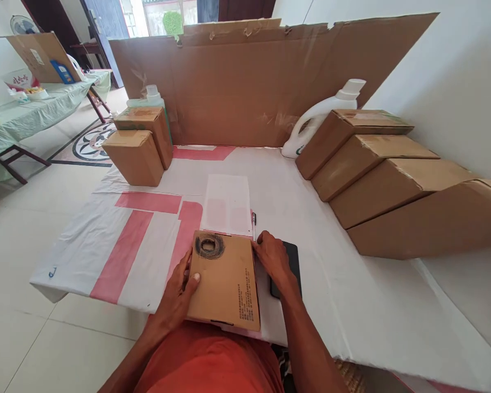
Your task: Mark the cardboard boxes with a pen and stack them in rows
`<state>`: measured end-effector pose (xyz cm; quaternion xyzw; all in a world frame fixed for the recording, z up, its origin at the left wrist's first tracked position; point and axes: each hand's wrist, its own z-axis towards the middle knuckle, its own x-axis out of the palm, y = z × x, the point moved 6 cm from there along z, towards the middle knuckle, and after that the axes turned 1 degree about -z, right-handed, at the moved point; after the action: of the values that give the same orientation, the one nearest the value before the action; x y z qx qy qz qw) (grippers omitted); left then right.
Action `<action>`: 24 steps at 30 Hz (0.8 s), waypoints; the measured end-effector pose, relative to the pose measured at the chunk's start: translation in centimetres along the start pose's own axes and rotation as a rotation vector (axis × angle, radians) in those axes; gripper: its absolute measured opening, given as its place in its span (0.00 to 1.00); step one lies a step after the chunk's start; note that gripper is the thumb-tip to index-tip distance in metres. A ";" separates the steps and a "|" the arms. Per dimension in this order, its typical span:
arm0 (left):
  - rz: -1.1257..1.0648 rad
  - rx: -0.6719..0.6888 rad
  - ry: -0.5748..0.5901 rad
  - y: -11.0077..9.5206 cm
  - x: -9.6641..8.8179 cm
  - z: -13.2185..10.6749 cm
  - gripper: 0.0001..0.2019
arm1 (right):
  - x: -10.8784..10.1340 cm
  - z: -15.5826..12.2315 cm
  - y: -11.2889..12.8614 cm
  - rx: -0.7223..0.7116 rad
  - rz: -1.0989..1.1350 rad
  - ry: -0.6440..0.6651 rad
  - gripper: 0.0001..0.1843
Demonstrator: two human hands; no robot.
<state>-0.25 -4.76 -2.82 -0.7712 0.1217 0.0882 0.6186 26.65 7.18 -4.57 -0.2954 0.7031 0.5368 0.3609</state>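
Note:
A flat brown cardboard box point(225, 281) lies at the table's near edge in front of me. Dark scribbled rings surround a hole near its upper left corner, and small print runs along its right side. My left hand point(175, 295) grips the box's left side, thumb on the top face. At the upper right corner, my right hand point(273, 255) is closed with its fingertips against the box's edge; what they pinch there is partly hidden. Under my right wrist lies a black flat object point(293, 262). A pen point(253, 219) and a white sheet point(227, 204) sit just beyond the box.
Several cardboard boxes point(387, 177) line the right side beside a white jug point(315, 117). Two more boxes point(133, 161) stand at the left before a bottle point(153, 94). A tall cardboard panel point(245, 87) closes off the back. Another covered table point(53, 106) is far left.

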 end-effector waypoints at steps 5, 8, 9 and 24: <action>0.349 0.060 -0.034 -0.8 -1.5 0.9 0.24 | -1.2 -1.2 0.6 -0.024 -0.019 -0.063 0.13; 0.355 0.127 -0.154 -1.5 -2.3 2.9 0.23 | -1.9 -3.1 2.7 -0.136 0.045 -0.198 0.14; 0.340 0.170 -0.195 -1.9 -2.3 3.7 0.23 | -1.8 -3.8 3.8 -0.200 0.078 -0.233 0.14; 0.276 0.358 -0.226 -2.9 -0.2 8.3 0.16 | 2.9 -5.7 8.8 -0.235 0.020 -0.124 0.09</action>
<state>0.52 3.94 -1.90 -0.6105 0.1696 0.2345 0.7372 16.87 3.81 -1.28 -0.2950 0.6144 0.6364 0.3613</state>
